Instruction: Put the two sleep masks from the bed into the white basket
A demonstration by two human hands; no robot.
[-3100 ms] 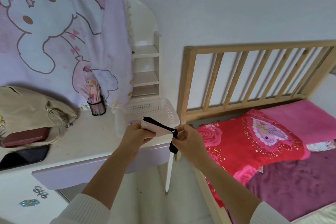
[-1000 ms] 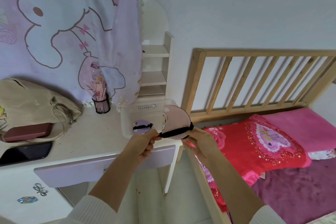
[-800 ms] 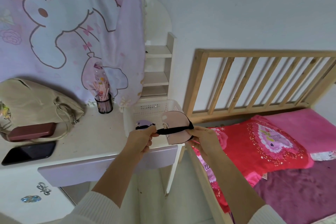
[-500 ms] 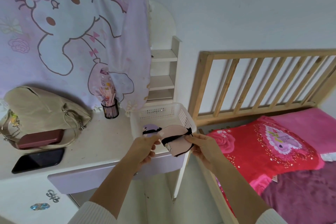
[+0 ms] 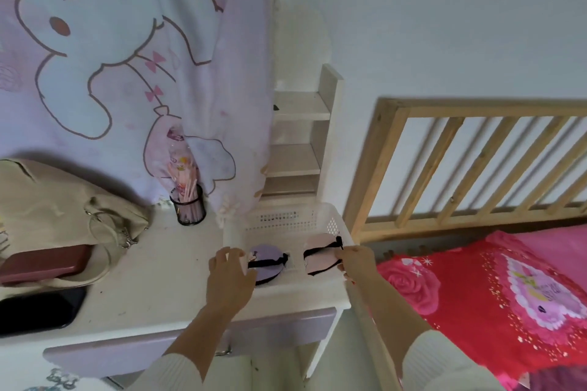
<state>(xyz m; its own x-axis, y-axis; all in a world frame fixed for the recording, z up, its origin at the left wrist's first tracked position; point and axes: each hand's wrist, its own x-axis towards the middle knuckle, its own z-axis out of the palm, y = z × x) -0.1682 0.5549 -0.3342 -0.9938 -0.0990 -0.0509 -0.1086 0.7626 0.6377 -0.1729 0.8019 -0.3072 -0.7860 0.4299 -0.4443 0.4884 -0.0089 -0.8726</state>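
The white basket (image 5: 330, 219) stands at the desk's back right corner, against the bed frame. A purple sleep mask (image 5: 266, 259) with a black strap lies in its left half. A pink sleep mask (image 5: 317, 262) with a black strap sits in the right half, tilted against the wall. My right hand (image 5: 357, 265) pinches the pink mask's right edge. My left hand (image 5: 228, 278) rests at the basket's near left rim beside the purple mask, fingers apart and holding nothing that I can see.
On the desk (image 5: 165, 289) sit a beige bag (image 5: 54, 213), a dark red case (image 5: 44, 263), a black phone (image 5: 35, 311) and a pen cup (image 5: 189, 208). Small shelves (image 5: 298, 152) rise behind the basket. A wooden headboard (image 5: 470, 162) and a red pillow (image 5: 495, 292) are on the right.
Both hands held the pink mask by its strap over the basket's front. My left hand has let go, and my right hand has lowered the mask into the basket's right side.
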